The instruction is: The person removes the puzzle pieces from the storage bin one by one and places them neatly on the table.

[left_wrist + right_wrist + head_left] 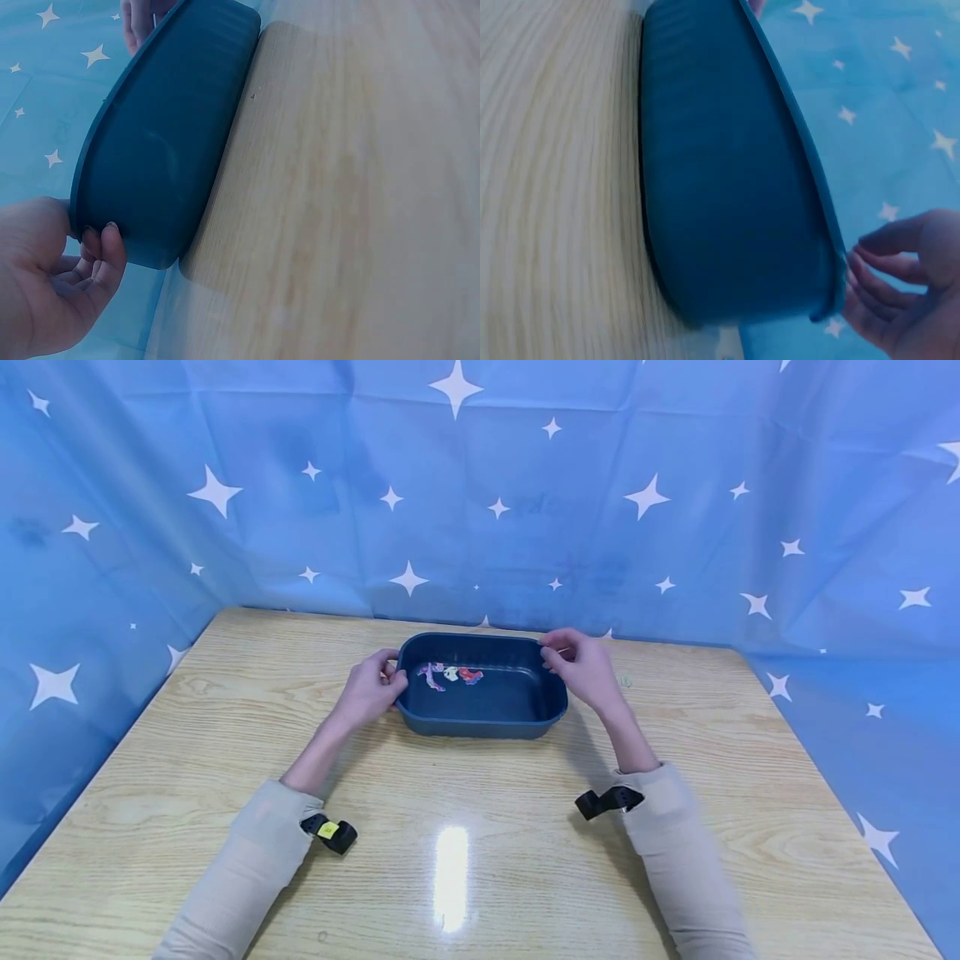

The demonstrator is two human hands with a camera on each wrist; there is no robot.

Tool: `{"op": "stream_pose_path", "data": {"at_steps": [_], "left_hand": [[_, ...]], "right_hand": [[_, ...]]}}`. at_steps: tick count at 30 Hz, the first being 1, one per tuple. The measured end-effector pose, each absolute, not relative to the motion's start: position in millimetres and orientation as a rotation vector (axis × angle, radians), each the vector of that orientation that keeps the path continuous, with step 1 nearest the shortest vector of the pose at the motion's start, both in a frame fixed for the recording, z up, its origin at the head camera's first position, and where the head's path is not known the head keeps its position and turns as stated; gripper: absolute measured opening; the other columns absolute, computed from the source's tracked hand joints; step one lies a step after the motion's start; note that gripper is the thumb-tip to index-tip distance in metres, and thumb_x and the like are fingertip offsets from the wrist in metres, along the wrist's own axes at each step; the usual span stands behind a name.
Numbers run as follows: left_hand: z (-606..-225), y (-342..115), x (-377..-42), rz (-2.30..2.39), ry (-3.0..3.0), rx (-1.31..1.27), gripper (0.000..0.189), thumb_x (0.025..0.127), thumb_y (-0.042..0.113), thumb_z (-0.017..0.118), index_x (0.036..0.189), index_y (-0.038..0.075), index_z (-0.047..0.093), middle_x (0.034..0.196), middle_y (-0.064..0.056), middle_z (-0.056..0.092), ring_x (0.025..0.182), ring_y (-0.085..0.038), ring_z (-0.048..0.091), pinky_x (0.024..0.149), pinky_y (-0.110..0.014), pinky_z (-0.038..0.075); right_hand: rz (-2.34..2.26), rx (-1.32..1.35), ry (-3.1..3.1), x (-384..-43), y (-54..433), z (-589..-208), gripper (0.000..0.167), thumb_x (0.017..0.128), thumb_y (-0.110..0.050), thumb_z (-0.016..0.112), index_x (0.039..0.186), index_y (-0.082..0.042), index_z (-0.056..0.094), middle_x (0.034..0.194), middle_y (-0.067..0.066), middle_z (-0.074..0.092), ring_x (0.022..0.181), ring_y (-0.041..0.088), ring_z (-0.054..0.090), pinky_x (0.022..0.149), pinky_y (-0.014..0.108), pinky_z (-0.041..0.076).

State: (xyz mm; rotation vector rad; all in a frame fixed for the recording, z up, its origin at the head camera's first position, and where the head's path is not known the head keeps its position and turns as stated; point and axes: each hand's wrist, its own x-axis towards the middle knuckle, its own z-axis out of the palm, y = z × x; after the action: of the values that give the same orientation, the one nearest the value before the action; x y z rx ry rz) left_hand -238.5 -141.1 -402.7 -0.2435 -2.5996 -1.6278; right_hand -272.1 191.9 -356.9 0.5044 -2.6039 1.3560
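Observation:
A dark blue rounded rectangular plastic basin (480,728) is near the far side of the table. Flat colourful cartoon pieces, one purple (431,676), one white (451,673) and one red (471,676), show inside it on the left. At the basin's left end, my left hand (370,687) grips the rim, thumb on top and curled fingers against the outer wall. My right hand (587,670) pinches the rim at the far right corner. In the right wrist view the right fingertips (857,255) are right at the rim.
The light wood table (517,810) reaches back to a blue curtain (337,527) with white stars. A small pale green mark (625,681) shows beside the right hand. Black wrist cameras (337,836) sit on both beige sleeves (240,868).

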Motion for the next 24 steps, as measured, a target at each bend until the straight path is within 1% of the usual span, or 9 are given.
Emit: {"op": "stream_pose_path", "data": {"at_steps": [3, 7, 9, 12, 15, 20, 24], "left_hand": [[-403, -141, -239, -1.624, -2.603, -0.249, 0.042, 0.096, 0.005, 0.053, 0.136, -0.007, 0.054, 0.084, -0.01, 0.055, 0.058, -0.01, 0.058, 0.054, -0.039, 0.063], [-403, -141, -239, -1.628, -2.601, -0.245, 0.042, 0.096, 0.006, 0.053, 0.136, -0.007, 0.054, 0.084, -0.01, 0.055, 0.058, -0.01, 0.058, 0.054, -0.039, 0.063], [-403, -140, -239, -1.631, -2.601, -0.246, 0.042, 0.096, 0.006, 0.053, 0.136, -0.007, 0.054, 0.084, -0.01, 0.055, 0.058, -0.011, 0.058, 0.053, -0.04, 0.063], [-401, -140, -238, -1.631, -2.603, -0.248, 0.042, 0.096, 0.006, 0.054, 0.137, -0.006, 0.054, 0.085, -0.01, 0.055, 0.059, -0.011, 0.059, 0.054, -0.04, 0.063], [-402, -140, -238, -1.629, -2.605, -0.25, 0.042, 0.096, 0.006, 0.053, 0.137, -0.006, 0.054, 0.085, -0.011, 0.055, 0.059, -0.011, 0.059, 0.054, -0.04, 0.063], [-402, -141, -238, -1.632, -2.606, -0.245, 0.042, 0.097, 0.006, 0.054, 0.137, -0.006, 0.053, 0.086, -0.011, 0.055, 0.06, -0.013, 0.059, 0.054, -0.041, 0.063], [-401, -141, -238, -1.632, -2.615, -0.242, 0.043, 0.097, 0.007, 0.054, 0.138, -0.006, 0.053, 0.087, -0.011, 0.055, 0.062, -0.014, 0.059, 0.055, -0.04, 0.063]], "right_hand": [[1.356, 0.528, -2.619, -273, 182, -359, 0.02, 0.098, -0.006, 0.063, 0.114, 0.005, 0.068, 0.098, 0.019, 0.07, 0.084, 0.041, 0.068, 0.064, 0.02, 0.057], [1.368, 0.552, -2.652, -276, 169, -363, 0.021, 0.099, -0.007, 0.063, 0.115, 0.006, 0.068, 0.096, 0.02, 0.07, 0.084, 0.044, 0.066, 0.063, 0.023, 0.054], [1.391, 0.551, -2.679, -278, 164, -366, 0.022, 0.099, -0.007, 0.063, 0.116, 0.006, 0.067, 0.098, 0.021, 0.069, 0.085, 0.044, 0.066, 0.065, 0.025, 0.056], [1.414, 0.546, -2.743, -281, 155, -371, 0.023, 0.1, -0.008, 0.062, 0.117, 0.006, 0.066, 0.102, 0.023, 0.069, 0.088, 0.042, 0.067, 0.073, 0.035, 0.059], [1.381, 0.559, -2.809, -285, 145, -376, 0.023, 0.1, -0.009, 0.062, 0.118, 0.005, 0.066, 0.104, 0.021, 0.07, 0.09, 0.038, 0.068, 0.078, 0.041, 0.06], [1.27, 0.57, -2.914, -291, 129, -382, 0.025, 0.098, -0.01, 0.065, 0.12, 0.003, 0.066, 0.106, 0.016, 0.072, 0.091, 0.03, 0.069, 0.078, 0.038, 0.061], [1.219, 0.594, -2.975, -298, 118, -384, 0.026, 0.097, -0.009, 0.066, 0.121, 0.002, 0.067, 0.112, 0.015, 0.071, 0.094, 0.027, 0.068, 0.079, 0.036, 0.061]]}}
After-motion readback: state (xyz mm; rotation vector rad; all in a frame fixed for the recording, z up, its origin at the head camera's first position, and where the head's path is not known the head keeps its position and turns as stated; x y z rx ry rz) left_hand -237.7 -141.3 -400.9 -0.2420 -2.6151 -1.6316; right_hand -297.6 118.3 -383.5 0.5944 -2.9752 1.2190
